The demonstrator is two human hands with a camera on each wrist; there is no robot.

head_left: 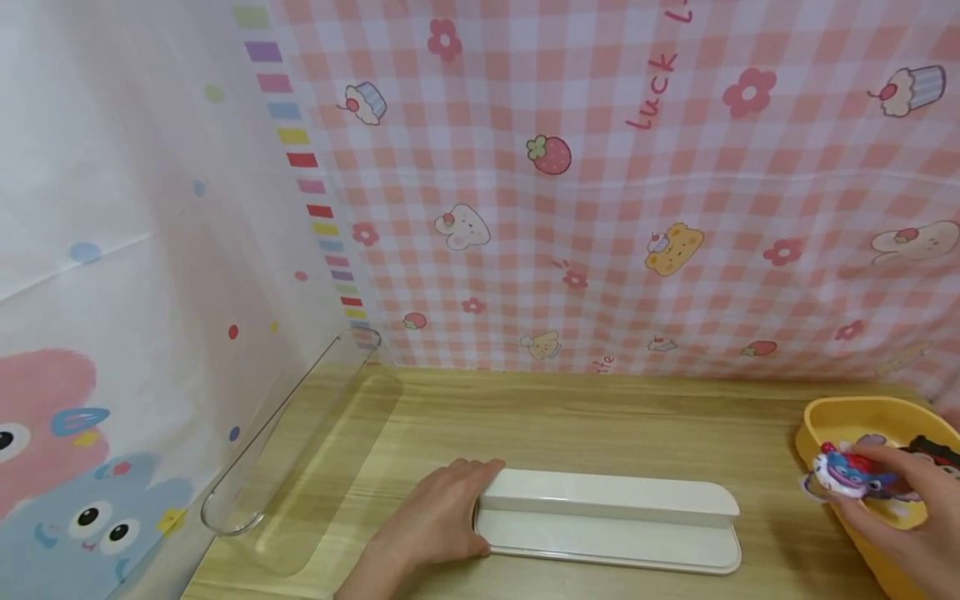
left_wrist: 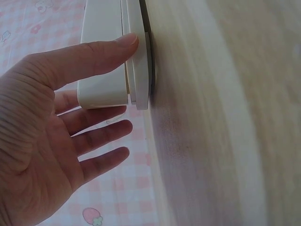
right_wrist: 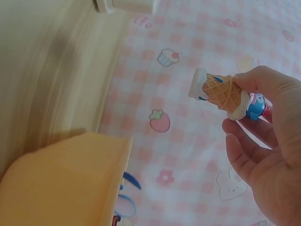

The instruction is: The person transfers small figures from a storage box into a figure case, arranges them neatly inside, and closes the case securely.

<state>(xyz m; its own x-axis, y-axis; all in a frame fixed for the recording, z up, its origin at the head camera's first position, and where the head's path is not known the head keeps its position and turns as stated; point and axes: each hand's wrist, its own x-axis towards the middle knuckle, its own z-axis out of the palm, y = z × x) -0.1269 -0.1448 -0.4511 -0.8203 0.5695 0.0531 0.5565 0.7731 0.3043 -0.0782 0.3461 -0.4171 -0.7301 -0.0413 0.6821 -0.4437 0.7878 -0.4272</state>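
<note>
Wooden table (head_left: 525, 425) with pink checked cloth (head_left: 495, 275) behind: both grips engaged

White cloth (head_left: 150, 250) with cartoon prints hangs at the far left, well apart from the left hand (head_left: 435, 517). A long clear tray (head_left: 307, 454) sits on the table between that cloth and the left hand; it does not touch the fingers.

Left grip: closed by pinch on the near end of a long white case (head_left: 607, 533). The thumb presses the front edge; the index finger is behind the case, and the other fingers extend past its end. The case extends rightward from this grip along the table. A raised strip runs along its back side; the front part is lower.

Right grip: closed on a small toy (head_left: 847, 475), held between thumb and fingers of the right hand (head_left: 918, 517). The toy has a waffle-patterned body, a white base and a blue-and-red head. It is tilted and, in the right wrist view, apart from the yellow bin (head_left: 847, 415).

The bin stands next to the right grip. A dark toy (head_left: 932, 450) shows inside it, just beyond the fingers and partly hidden by them.
</note>
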